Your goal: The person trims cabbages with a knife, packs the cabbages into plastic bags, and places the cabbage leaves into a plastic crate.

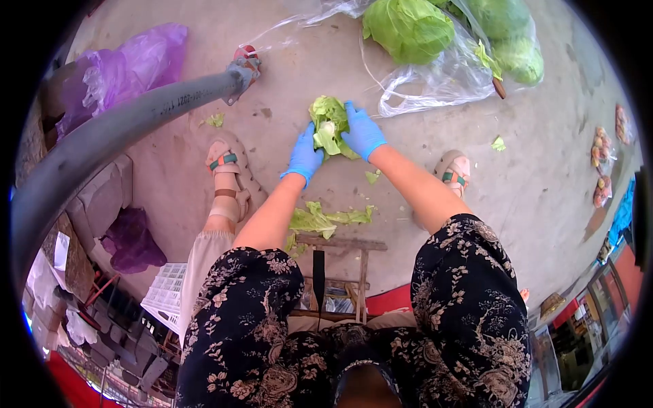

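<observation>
Between my hands is a green head of lettuce (329,126), its pale cut stem end facing up and its outer leaves loose and ragged. My left hand (304,158), in a blue glove, grips its left side. From the right, my right hand (364,132), also blue-gloved, presses its fingers against the leaves. The undersides of the fingers are hidden. Torn lettuce leaves (314,220) lie on the floor nearer my body. Farther off, a whole lettuce head (409,30) rests on a clear plastic bag (425,85), beside more heads (517,58) inside plastic.
A thick grey pole (146,112) slants across the left side. Purple plastic bags (136,68) and a white crate (163,294) are on the left. Below me is a wooden stool frame (364,282). Small bagged produce (601,149) sits at the far right on the concrete floor (544,204).
</observation>
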Demonstrator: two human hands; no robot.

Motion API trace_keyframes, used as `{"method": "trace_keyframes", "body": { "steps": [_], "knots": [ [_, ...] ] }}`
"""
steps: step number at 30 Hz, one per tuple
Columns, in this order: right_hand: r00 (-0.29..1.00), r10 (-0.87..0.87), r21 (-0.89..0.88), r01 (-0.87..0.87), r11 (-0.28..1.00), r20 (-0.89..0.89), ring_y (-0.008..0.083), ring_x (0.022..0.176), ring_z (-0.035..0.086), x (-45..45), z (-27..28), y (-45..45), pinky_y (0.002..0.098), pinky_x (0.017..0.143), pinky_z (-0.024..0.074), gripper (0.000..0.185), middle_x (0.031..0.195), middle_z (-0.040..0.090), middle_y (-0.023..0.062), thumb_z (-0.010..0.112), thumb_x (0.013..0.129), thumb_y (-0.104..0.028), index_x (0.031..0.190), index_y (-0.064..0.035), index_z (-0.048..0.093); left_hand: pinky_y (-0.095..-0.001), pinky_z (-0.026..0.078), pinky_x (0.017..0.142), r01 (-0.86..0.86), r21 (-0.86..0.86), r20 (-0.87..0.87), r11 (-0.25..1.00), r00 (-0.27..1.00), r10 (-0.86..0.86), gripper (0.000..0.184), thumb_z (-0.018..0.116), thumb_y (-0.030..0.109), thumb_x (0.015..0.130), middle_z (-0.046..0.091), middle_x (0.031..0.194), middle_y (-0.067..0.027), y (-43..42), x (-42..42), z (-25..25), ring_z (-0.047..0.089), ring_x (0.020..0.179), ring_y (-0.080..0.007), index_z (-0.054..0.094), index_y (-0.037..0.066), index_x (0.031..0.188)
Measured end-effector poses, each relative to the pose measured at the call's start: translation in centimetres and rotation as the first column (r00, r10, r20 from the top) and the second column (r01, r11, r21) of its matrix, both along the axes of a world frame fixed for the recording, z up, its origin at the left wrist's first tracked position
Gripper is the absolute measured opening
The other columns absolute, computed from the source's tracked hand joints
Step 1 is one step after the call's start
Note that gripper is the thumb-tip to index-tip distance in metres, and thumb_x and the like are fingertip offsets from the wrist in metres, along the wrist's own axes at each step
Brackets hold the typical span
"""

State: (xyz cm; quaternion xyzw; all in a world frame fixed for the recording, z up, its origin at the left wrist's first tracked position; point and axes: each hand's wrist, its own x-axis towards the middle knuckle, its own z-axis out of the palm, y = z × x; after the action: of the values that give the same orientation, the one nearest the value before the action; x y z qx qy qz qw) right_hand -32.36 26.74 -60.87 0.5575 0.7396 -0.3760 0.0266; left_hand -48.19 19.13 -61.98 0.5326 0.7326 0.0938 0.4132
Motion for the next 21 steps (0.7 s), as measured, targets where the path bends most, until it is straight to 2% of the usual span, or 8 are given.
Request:
{"method": "trace_keyframes", "body": {
  "steps": [3,5,8,12,14,15,16,21],
  "knots": [
    [0.992,0.093,0.066,-0.087,0.994,-0.082,0.0351,0.084,0.058,0.2,2.7,-0.6,0.0417,0.070,0.0492,0.056,0.102,0.049,0.0224,0.052,0.077,-0.013,0.128,-0.0044,0.032,-0.0365,0.041,0.089,-0.101,0.126,0.060,0.987,0.994,0.094,0.057,0.056,0.002,0.069,0.051,0.111,-0.0192,-2.5,-0.5,-1.1,0.050,0.105,-0.0306,0.043,0.005,0.125],
    [0.955,0.262,0.159,-0.240,0.958,-0.136,0.0361,0.084,0.058,0.3,5.8,-2.0,0.0402,0.070,0.0492,0.052,0.099,0.051,0.0217,0.053,0.076,-0.016,0.125,-0.0046,0.038,-0.0367,0.041,0.089,-0.400,-0.048,0.044,0.915,0.915,0.402,0.054,0.057,0.008,0.070,0.050,0.108,-0.0193,-4.6,-2.6,-0.2,0.049,0.103,-0.0316,0.044,0.008,0.123],
    [0.895,0.394,-0.150,-0.427,0.892,-0.207,0.0354,0.086,0.058,0.2,4.7,-6.4,0.0395,0.071,0.0490,0.045,0.100,0.055,0.0196,0.053,0.075,-0.018,0.119,-0.0078,0.049,-0.0371,0.041,0.088,-0.652,-0.138,-0.250,0.746,0.752,0.610,0.054,0.061,0.016,0.070,0.047,0.109,-0.0195,-10.3,-3.6,1.0,0.048,0.101,-0.0334,0.045,0.010,0.121],
    [0.728,0.623,-0.661,-0.621,0.421,-0.287,0.0315,0.097,0.056,-0.4,0.4,-15.6,0.0412,0.083,0.0450,0.042,0.114,0.057,0.0110,0.049,0.073,-0.018,0.114,-0.0169,0.057,-0.0422,0.038,0.092,-0.709,-0.207,-0.504,0.674,0.668,0.548,0.073,0.067,0.028,0.069,0.036,0.124,-0.0247,-14.1,-1.5,3.9,0.044,0.108,-0.0393,0.031,0.011,0.130],
    [0.628,0.686,-0.662,-0.695,0.282,-0.367,0.0307,0.102,0.055,0.1,-3.0,-21.1,0.0391,0.087,0.0432,0.047,0.115,0.057,0.0094,0.048,0.073,-0.018,0.120,-0.0190,0.053,-0.0442,0.036,0.095,-0.855,-0.349,-0.585,0.384,0.519,0.624,0.088,0.068,0.034,0.069,0.025,0.131,-0.0287,-14.7,0.8,3.4,0.037,0.115,-0.0412,0.016,0.011,0.136],
    [0.652,0.664,-0.687,-0.671,0.279,-0.367,0.0301,0.103,0.054,0.3,-3.0,-22.4,0.0388,0.088,0.0430,0.047,0.115,0.056,0.0091,0.047,0.073,-0.017,0.120,-0.0192,0.053,-0.0452,0.034,0.097,-0.892,-0.395,-0.631,0.221,0.438,0.640,0.095,0.068,0.037,0.069,0.019,0.135,-0.0307,-14.8,1.7,3.1,0.034,0.119,-0.0422,0.009,0.011,0.138],
    [0.674,0.642,-0.708,-0.649,0.278,-0.366,0.0296,0.104,0.054,0.4,-2.9,-23.6,0.0385,0.089,0.0428,0.048,0.116,0.056,0.0089,0.046,0.073,-0.017,0.121,-0.0194,0.052,-0.0449,0.032,0.098,-0.884,-0.426,-0.587,0.191,0.430,0.686,0.099,0.068,0.038,0.069,0.015,0.136,-0.0318,-16.0,2.3,1.9,0.032,0.121,-0.0422,0.003,0.010,0.139],
    [0.811,0.523,-0.707,-0.531,0.467,-0.263,0.0310,0.099,0.056,-1.1,-1.8,-16.4,0.0386,0.086,0.0436,0.041,0.111,0.058,0.0114,0.046,0.075,-0.016,0.115,-0.0145,0.056,-0.0424,0.029,0.101,-0.842,-0.493,-0.364,0.220,0.429,0.827,0.102,0.065,0.033,0.072,0.008,0.139,-0.0310,-11.6,4.9,-0.7,0.031,0.123,-0.0401,-0.008,0.010,0.139]
  ]
}}
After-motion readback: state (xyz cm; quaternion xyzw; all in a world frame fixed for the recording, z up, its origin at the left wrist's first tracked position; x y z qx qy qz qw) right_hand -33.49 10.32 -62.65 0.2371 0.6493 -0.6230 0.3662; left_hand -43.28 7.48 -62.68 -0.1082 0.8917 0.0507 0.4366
